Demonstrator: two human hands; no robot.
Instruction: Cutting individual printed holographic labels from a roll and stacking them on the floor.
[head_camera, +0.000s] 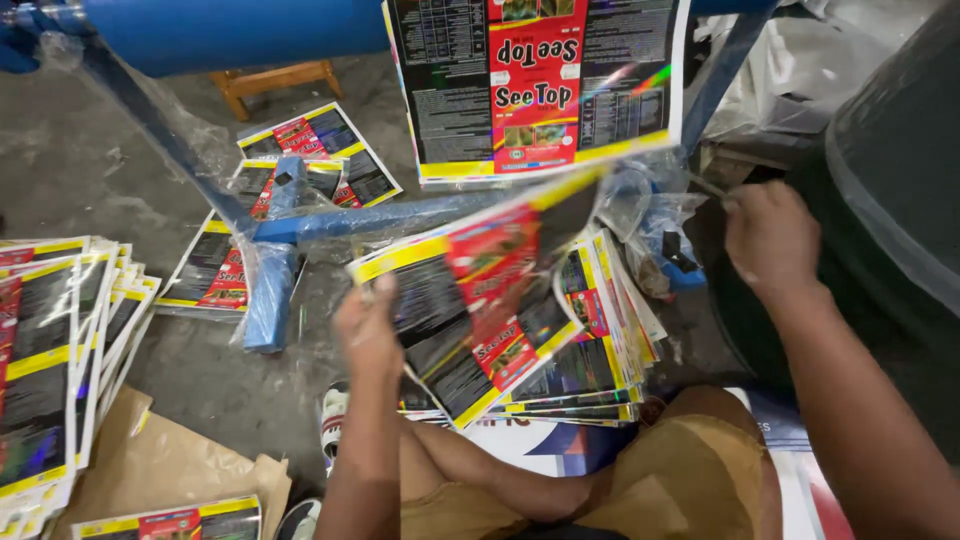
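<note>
My left hand (368, 328) grips the left edge of a glossy printed sheet (480, 290), black with a red panel and yellow border. The sheet is lifted and tilted above a stack of like sheets (600, 370) lying in front of my knees. My right hand (770, 238) is raised to the right of the stack, apart from the sheet. Its fingers are closed around a thin grey tool (706, 184) that pokes out to the left; I cannot make out what kind it is.
A wide printed sheet (535, 90) hangs from a blue roller (230, 30) on a plastic-wrapped blue metal frame (380, 215). More stacks (50, 350) lie at left, loose sheets (310, 140) on the concrete floor. Wooden stool (275, 80), brown paper (170, 460), crumpled plastic (650, 230).
</note>
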